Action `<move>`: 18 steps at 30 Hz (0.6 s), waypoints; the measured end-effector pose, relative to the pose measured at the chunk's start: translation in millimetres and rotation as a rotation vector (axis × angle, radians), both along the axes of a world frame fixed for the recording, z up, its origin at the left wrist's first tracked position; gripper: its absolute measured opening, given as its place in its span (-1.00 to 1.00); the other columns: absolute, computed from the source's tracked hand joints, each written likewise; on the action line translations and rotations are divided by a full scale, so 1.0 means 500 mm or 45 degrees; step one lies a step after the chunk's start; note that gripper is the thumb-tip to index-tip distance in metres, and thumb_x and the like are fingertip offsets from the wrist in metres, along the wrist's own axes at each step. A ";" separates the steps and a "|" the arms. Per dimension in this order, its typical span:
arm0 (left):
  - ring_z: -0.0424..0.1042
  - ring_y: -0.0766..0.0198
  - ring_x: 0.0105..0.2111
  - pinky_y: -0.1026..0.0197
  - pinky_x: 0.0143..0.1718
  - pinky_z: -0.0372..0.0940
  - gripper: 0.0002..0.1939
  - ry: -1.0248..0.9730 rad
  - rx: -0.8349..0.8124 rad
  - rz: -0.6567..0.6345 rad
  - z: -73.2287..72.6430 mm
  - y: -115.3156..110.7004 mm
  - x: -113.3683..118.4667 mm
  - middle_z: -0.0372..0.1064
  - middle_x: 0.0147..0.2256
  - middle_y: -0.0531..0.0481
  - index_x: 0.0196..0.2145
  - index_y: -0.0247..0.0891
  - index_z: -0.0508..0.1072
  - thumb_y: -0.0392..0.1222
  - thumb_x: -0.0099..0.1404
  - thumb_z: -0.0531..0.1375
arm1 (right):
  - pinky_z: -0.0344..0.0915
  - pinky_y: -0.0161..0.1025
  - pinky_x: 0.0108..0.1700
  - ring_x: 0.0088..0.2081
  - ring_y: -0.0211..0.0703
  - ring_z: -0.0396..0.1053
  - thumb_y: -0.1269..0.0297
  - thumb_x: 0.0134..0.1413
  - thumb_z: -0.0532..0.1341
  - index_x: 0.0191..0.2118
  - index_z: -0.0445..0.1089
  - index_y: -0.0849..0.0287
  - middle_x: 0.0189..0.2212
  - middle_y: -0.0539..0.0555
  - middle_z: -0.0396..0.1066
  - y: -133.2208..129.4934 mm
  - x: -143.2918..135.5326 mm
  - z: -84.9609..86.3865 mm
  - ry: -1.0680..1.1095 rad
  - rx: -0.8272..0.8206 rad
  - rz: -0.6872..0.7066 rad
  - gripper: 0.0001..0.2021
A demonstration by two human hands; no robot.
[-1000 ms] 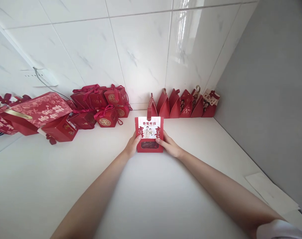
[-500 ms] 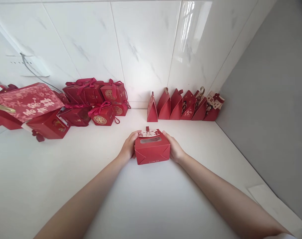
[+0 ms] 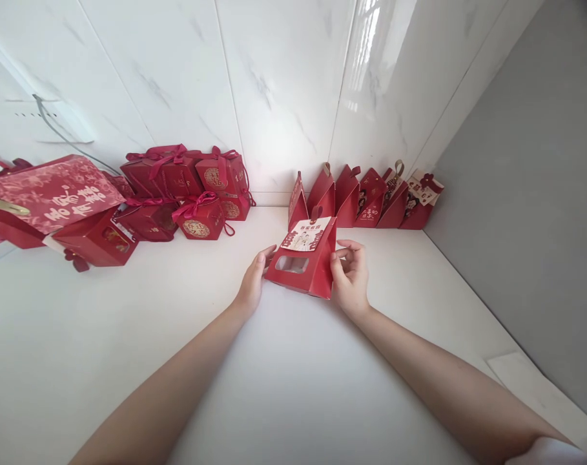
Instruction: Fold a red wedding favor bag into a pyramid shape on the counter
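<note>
A red gift box point(image 3: 305, 279) with a small clear window, a pale printed flap and a loop at its peak stands in front of me, its narrow triangular side facing right. At its lower left corner is my left hand point(image 3: 252, 279), with the fingers partly hidden behind the box. My right hand point(image 3: 352, 276) grips the right side, thumb near the front edge and fingers curled behind. Just beyond it, a row of similar peaked red boxes point(image 3: 347, 205) lines the wall.
Red boxes with ribbons point(image 3: 199, 218) are stacked at the left by the tiled wall point(image 3: 283, 84). A larger box with a floral lid point(image 3: 65, 194) lies further left. White paper point(image 3: 530, 387) rests at the right edge, beside a grey panel point(image 3: 530, 194).
The box has turned from lying with its base toward me to standing upright, its printed flap and window now facing me. My right hand has shifted its hold along the side.
</note>
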State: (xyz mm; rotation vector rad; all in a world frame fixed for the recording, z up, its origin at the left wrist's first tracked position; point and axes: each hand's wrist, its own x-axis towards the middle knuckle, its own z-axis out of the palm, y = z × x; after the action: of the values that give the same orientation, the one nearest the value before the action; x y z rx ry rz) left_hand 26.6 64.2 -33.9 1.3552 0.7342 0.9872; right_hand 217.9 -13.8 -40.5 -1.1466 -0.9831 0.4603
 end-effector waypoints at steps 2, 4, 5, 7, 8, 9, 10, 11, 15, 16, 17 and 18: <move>0.12 -0.05 0.31 -0.02 0.30 0.10 -0.28 -0.020 0.211 -0.081 -0.004 -0.005 -0.001 0.10 0.32 -0.21 0.30 -0.23 0.17 0.27 0.36 0.05 | 0.38 -0.27 -0.38 -0.40 -0.24 0.41 0.24 0.25 0.17 0.17 0.13 0.01 -0.17 0.04 0.42 -0.010 0.000 0.001 -0.196 0.083 0.039 -0.59; 0.01 -0.08 0.35 -0.05 0.35 0.01 -0.19 0.048 0.428 -0.158 -0.010 -0.006 -0.007 -0.04 0.37 -0.19 0.37 -0.18 0.04 0.25 0.32 0.13 | 0.46 -0.24 -0.33 -0.28 -0.18 0.49 0.25 0.26 0.19 0.27 0.07 0.00 0.04 0.15 0.40 -0.017 -0.001 -0.001 -0.410 0.114 0.159 -0.49; -0.03 -0.10 0.37 -0.08 0.36 -0.04 -0.12 0.122 0.516 -0.171 -0.013 -0.005 -0.010 -0.08 0.38 -0.20 0.40 -0.17 -0.03 0.24 0.29 0.18 | 0.50 -0.21 -0.28 -0.22 -0.14 0.51 0.26 0.26 0.19 0.29 0.09 0.00 0.11 0.17 0.38 -0.019 -0.001 -0.003 -0.527 0.132 0.213 -0.48; -0.10 -0.15 0.38 -0.16 0.37 -0.12 0.01 0.306 0.635 -0.155 -0.022 0.000 -0.018 -0.11 0.38 -0.23 0.43 -0.15 -0.15 0.22 0.23 0.25 | 0.54 -0.17 -0.17 -0.12 -0.09 0.53 0.27 0.28 0.17 0.30 0.16 -0.01 0.17 0.16 0.36 -0.020 -0.003 -0.008 -0.736 0.178 0.295 -0.50; -0.11 -0.18 0.38 -0.19 0.37 -0.14 0.07 0.374 0.661 -0.146 -0.027 0.003 -0.022 -0.12 0.38 -0.25 0.43 -0.15 -0.21 0.20 0.20 0.29 | 0.54 -0.15 -0.12 -0.08 -0.08 0.52 0.27 0.30 0.15 0.29 0.19 -0.02 0.17 0.14 0.37 -0.019 -0.003 -0.009 -0.808 0.194 0.328 -0.53; -0.11 -0.19 0.37 -0.21 0.36 -0.14 0.12 0.411 0.661 -0.151 -0.030 0.006 -0.024 -0.12 0.38 -0.26 0.44 -0.15 -0.27 0.19 0.18 0.31 | 0.53 -0.13 -0.04 -0.02 -0.06 0.50 0.28 0.31 0.14 0.29 0.21 -0.03 0.18 0.12 0.37 -0.017 -0.003 -0.009 -0.849 0.190 0.361 -0.54; -0.06 -0.19 0.36 -0.22 0.34 -0.10 0.15 0.411 0.637 -0.159 -0.033 0.009 -0.025 -0.12 0.38 -0.27 0.44 -0.15 -0.34 0.19 0.18 0.31 | 0.49 -0.08 0.05 0.07 -0.04 0.45 0.27 0.32 0.13 0.30 0.20 -0.04 0.21 0.11 0.34 -0.016 -0.003 -0.008 -0.859 0.164 0.397 -0.53; 0.02 -0.18 0.33 -0.22 0.31 -0.03 0.17 0.382 0.598 -0.171 -0.034 0.010 -0.026 -0.10 0.37 -0.28 0.43 -0.13 -0.42 0.20 0.20 0.29 | 0.41 -0.02 0.15 0.18 0.00 0.35 0.24 0.32 0.15 0.33 0.17 -0.05 0.26 0.10 0.27 -0.014 -0.002 -0.006 -0.847 0.117 0.433 -0.50; 0.29 -0.08 0.18 -0.14 0.18 0.21 0.03 0.134 0.443 -0.207 -0.028 0.009 -0.019 0.03 0.34 -0.23 0.42 -0.05 -0.46 0.30 0.30 0.11 | -0.11 0.17 0.42 0.45 0.07 -0.28 0.04 0.21 0.27 0.44 -0.16 -0.09 0.45 0.05 -0.25 -0.011 -0.003 0.002 -0.741 -0.158 0.697 -0.19; 0.28 -0.07 0.18 -0.12 0.18 0.22 -0.06 0.075 0.419 -0.218 -0.025 0.007 -0.017 0.04 0.34 -0.21 0.43 -0.04 -0.33 0.31 0.33 0.06 | -0.18 0.17 0.43 0.46 0.06 -0.38 0.01 0.19 0.29 0.45 -0.24 -0.10 0.47 0.03 -0.36 -0.011 -0.004 0.003 -0.702 -0.203 0.768 -0.12; 0.26 -0.08 0.21 -0.10 0.19 0.22 -0.14 0.035 0.400 -0.236 -0.022 0.006 -0.016 0.03 0.34 -0.18 0.43 -0.04 -0.20 0.31 0.35 0.03 | -0.22 0.15 0.44 0.46 0.03 -0.44 0.00 0.17 0.30 0.45 -0.30 -0.11 0.47 0.01 -0.44 -0.011 -0.005 0.003 -0.657 -0.232 0.824 -0.07; 0.23 -0.08 0.23 -0.09 0.19 0.22 -0.20 0.017 0.391 -0.257 -0.019 0.005 -0.016 0.03 0.35 -0.16 0.41 -0.04 -0.10 0.31 0.36 0.00 | -0.24 0.14 0.44 0.46 0.02 -0.48 -0.02 0.16 0.31 0.45 -0.33 -0.12 0.47 -0.01 -0.47 -0.011 -0.006 0.003 -0.613 -0.243 0.857 -0.04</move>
State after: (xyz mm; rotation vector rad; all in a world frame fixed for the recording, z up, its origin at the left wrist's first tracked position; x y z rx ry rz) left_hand 18.7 66.7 -43.5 1.6682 0.4552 0.9556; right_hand 214.9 -19.2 -39.2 -1.0989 -1.7933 0.8490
